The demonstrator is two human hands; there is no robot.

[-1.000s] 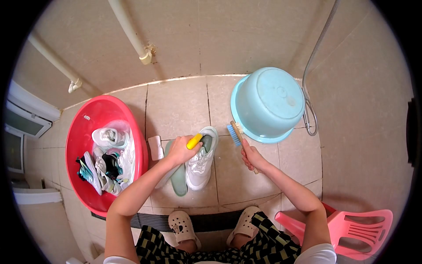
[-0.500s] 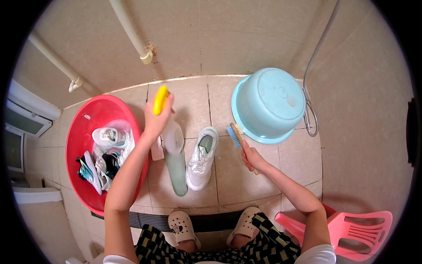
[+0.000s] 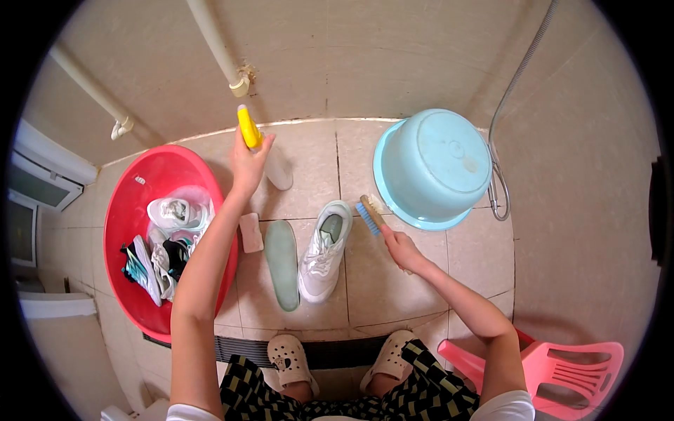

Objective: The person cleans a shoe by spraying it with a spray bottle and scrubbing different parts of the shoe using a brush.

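Observation:
My left hand (image 3: 248, 165) is closed around the neck of a spray bottle (image 3: 279, 170) with a yellow trigger head, above the tiles near the wall. In my right hand (image 3: 403, 249) is a wooden-handled scrub brush (image 3: 370, 215), its blue bristles facing left toward the shoe. A white sneaker (image 3: 324, 252) stands upright on the floor between my arms, with a greenish insole inside. Just left of it a loose grey-green insole (image 3: 282, 266) lies flat. A pale pink bar of soap (image 3: 250, 233) lies between that insole and the red tub.
At left a red tub (image 3: 116, 281) holds several shoes. An upturned light-blue basin (image 3: 449, 158) stands at the right by the wall, beside a hanging metal shower hose (image 3: 500, 119). A pink plastic chair (image 3: 576, 372) is at lower right. A black drain grate (image 3: 330, 354) runs before my feet.
My left hand has moved with the spray bottle toward the wall, away from above the loose insole, uncovering the soap. My right hand and the brush have shifted slightly left.

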